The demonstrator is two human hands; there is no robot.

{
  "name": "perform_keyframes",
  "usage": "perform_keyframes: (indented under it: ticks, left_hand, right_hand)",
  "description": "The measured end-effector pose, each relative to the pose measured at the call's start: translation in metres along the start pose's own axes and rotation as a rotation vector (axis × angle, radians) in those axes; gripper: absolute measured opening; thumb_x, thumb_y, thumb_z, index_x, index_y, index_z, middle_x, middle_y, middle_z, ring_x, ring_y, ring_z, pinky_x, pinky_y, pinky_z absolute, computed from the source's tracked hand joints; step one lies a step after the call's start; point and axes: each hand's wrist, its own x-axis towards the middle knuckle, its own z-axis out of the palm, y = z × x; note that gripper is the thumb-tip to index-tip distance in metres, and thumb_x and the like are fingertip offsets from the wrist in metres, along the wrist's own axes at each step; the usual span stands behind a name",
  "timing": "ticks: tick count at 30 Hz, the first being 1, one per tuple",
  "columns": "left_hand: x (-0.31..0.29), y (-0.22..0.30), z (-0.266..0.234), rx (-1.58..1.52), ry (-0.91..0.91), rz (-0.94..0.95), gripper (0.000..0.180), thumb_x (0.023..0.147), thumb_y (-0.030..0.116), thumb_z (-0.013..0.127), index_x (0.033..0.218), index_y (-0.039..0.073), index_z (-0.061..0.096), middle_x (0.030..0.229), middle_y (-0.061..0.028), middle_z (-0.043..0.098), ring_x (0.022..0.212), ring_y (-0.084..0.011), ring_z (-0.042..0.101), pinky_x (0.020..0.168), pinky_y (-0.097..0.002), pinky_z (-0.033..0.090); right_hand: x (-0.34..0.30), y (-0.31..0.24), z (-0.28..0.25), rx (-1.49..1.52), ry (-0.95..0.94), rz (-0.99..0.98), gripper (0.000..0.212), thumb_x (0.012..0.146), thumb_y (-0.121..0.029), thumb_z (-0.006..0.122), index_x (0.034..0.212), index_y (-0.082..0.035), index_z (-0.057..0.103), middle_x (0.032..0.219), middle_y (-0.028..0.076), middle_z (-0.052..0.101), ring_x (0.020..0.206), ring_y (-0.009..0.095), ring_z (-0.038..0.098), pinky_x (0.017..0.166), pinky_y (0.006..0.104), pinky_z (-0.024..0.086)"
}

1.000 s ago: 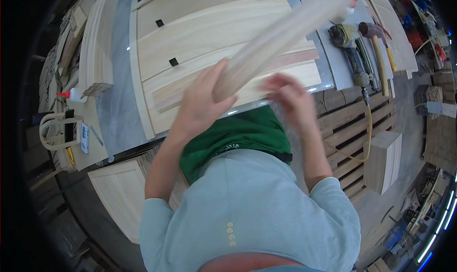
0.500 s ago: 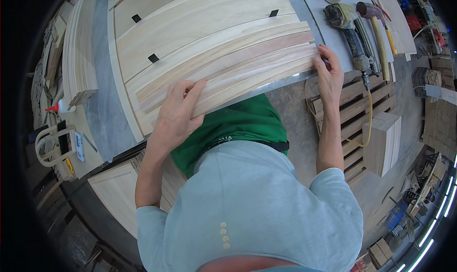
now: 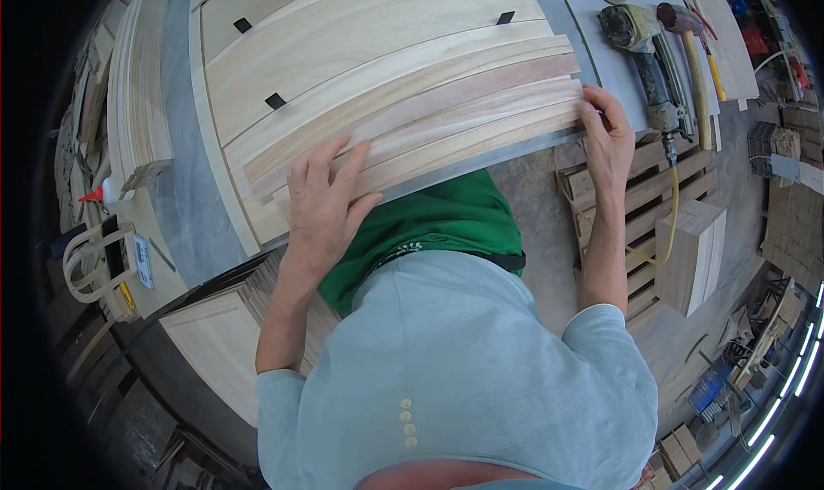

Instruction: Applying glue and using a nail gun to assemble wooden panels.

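Several pale wooden strips (image 3: 468,112) lie side by side along the near part of a wooden panel (image 3: 378,39), one of them pinkish, their ends not quite level. My left hand (image 3: 324,200) rests over the left part of the strips, fingers spread on top and the thumb out toward the near edge. At the right ends of the strips, my right hand (image 3: 609,138) is curled, with the thumb and fingers against the nearest ends. Black tabs (image 3: 275,101) sit at seams of the panel.
A nail gun (image 3: 644,69) with a yellow hose and a mallet (image 3: 693,78) lie at the table's right. Stacked boards (image 3: 137,95) and a red-tipped glue bottle (image 3: 112,191) are on the left. A pallet (image 3: 639,194) with a wood stack (image 3: 689,254) stands right.
Both hands have shifted slightly right. My left hand's fingers have spread wider over the strips. The nearest strips appear slightly farther right, and the whole view has moved a little.
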Motion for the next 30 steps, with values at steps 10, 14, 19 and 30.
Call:
perform_keyframes:
  ticks: [10,14,19,30]
  left_hand:
    - [-0.006,-0.005,0.015,-0.117,0.083,-0.004,0.057,0.067,0.004,0.073,0.12,0.001,0.055,0.126,-0.0153,0.048,0.118,-0.0343,0.042,0.1,-0.0417,0.036]
    - [-0.006,-0.005,0.018,-0.122,0.117,-0.032,0.055,0.067,0.004,0.073,0.119,0.001,0.056,0.126,-0.0151,0.048,0.119,-0.0345,0.041,0.1,-0.0418,0.036]
    - [-0.007,-0.003,0.016,-0.131,0.141,-0.047,0.054,0.068,0.004,0.072,0.119,0.001,0.056,0.126,-0.0149,0.048,0.12,-0.0342,0.041,0.099,-0.0414,0.037]
    - [0.0,0.005,0.005,-0.211,0.211,0.008,0.053,0.068,0.003,0.071,0.119,0.002,0.056,0.123,-0.0147,0.051,0.115,-0.0338,0.045,0.097,-0.0412,0.039]
  right_hand:
    - [0.153,-0.004,-0.061,-0.171,0.272,-0.205,0.053,0.081,-0.022,0.068,0.123,0.005,0.049,0.113,0.015,0.059,0.099,0.022,0.058,0.089,0.0305,0.044]
    - [0.217,0.023,-0.057,-0.337,0.213,-0.193,0.068,0.075,-0.026,0.073,0.129,0.004,0.043,0.118,0.017,0.057,0.104,0.027,0.058,0.093,0.0332,0.043]
    - [0.242,0.029,-0.046,-0.184,-0.144,-0.061,0.067,0.075,-0.023,0.075,0.129,0.002,0.043,0.117,0.015,0.057,0.108,0.025,0.054,0.095,0.0341,0.041]
    - [0.249,0.008,-0.04,-0.258,-0.022,0.041,0.069,0.068,-0.03,0.074,0.122,0.004,0.048,0.11,0.015,0.061,0.1,0.024,0.058,0.089,0.0331,0.043]
